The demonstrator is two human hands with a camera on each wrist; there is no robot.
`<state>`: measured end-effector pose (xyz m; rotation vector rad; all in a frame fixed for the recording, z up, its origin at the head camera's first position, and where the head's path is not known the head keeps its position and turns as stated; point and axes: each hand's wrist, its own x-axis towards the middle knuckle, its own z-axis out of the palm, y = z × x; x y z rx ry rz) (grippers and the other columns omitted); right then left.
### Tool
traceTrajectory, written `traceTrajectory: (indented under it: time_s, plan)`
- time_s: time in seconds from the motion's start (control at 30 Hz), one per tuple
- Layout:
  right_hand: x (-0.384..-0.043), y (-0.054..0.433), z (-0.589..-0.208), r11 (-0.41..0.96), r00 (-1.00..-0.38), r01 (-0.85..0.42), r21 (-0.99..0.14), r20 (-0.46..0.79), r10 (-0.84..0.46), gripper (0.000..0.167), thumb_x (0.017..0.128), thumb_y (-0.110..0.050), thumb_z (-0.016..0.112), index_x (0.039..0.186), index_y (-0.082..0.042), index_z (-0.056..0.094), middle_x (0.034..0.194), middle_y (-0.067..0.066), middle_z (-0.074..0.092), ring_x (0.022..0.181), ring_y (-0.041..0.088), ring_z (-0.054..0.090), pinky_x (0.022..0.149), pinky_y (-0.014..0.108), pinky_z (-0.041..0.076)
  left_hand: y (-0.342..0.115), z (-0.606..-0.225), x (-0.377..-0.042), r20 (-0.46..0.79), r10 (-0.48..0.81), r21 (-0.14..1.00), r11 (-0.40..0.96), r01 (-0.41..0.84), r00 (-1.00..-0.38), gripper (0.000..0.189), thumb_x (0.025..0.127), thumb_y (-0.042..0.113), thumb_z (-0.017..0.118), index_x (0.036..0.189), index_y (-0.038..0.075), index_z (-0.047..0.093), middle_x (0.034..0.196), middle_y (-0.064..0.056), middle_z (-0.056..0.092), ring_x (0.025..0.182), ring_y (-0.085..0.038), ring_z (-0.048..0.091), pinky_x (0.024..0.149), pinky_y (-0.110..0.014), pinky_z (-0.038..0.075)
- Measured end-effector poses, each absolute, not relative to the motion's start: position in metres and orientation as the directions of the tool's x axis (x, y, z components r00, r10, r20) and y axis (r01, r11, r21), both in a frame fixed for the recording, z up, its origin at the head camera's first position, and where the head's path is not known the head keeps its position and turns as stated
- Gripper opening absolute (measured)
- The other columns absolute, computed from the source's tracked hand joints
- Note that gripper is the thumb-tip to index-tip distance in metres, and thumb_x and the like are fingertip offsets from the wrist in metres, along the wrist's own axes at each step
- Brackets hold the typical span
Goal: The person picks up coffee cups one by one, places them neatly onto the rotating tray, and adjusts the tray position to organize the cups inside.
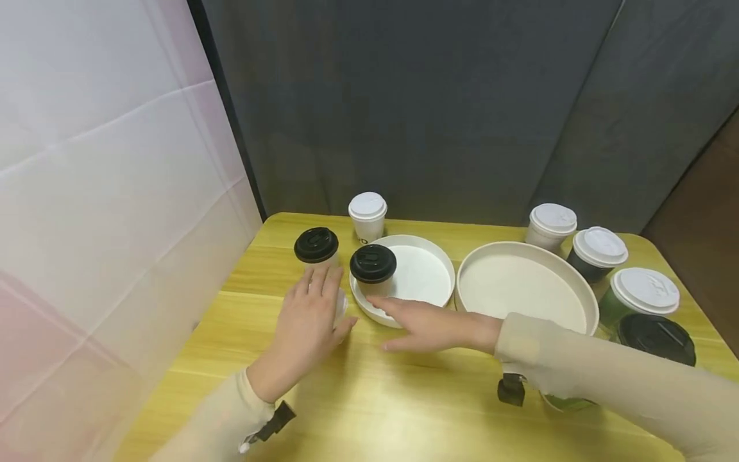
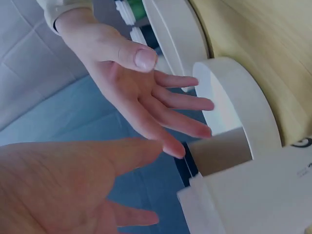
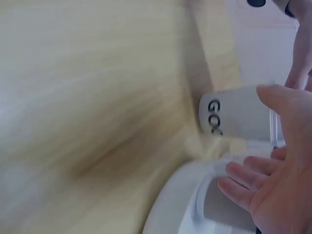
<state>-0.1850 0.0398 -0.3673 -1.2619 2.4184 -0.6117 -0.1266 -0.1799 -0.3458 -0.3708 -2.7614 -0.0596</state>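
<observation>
My left hand hovers over a white-lidded paper cup, mostly covering it in the head view; its fingers are extended. Lettering shows on this white cup in the right wrist view. My right hand is spread, palm turned sideways, beside a black-lidded paper cup. That cup stands upright inside a round white tray. The left wrist view shows the right hand with fingers apart and nothing between them. Whether the left fingers touch the white-lidded cup, I cannot tell.
Another black-lidded cup stands beyond my left hand, and a white-lidded cup at the back edge. A round beige tray sits right of the white one. Several cups, including a green one, line the table's right side.
</observation>
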Motion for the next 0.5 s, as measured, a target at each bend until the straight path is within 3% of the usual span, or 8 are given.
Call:
traceTrajectory:
  time_s: [0.17, 0.5]
  plan:
    - [-0.185, 0.015, -0.375, 0.513, -0.597, -0.593, -0.62, -0.088, -0.797, 0.086, 0.094, -0.037, 0.064, 0.159, -0.007, 0.015, 0.158, 0.018, 0.037, 0.132, 0.034, 0.056, 0.113, 0.046, 0.043, -0.185, -0.347, -0.131, 0.26, 0.216, 0.027, 0.973, 0.231, -0.941, 0.085, 0.078, 0.045, 0.08, 0.143, 0.003, 0.046, 0.146, -0.026, 0.047, 0.13, -0.051, 0.049, 0.092, -0.065, 0.051]
    - [-0.19, -0.008, -0.392, 0.492, -0.656, -0.459, -0.74, -0.091, -0.749, 0.088, 0.093, -0.039, 0.066, 0.159, -0.007, 0.016, 0.156, 0.02, 0.039, 0.133, 0.035, 0.055, 0.113, 0.045, 0.044, -0.191, -0.346, -0.135, 0.121, 0.164, 0.079, 0.982, 0.174, -0.979, 0.085, 0.08, 0.046, 0.077, 0.148, 0.009, 0.043, 0.15, -0.029, 0.041, 0.129, -0.054, 0.047, 0.077, -0.063, 0.057]
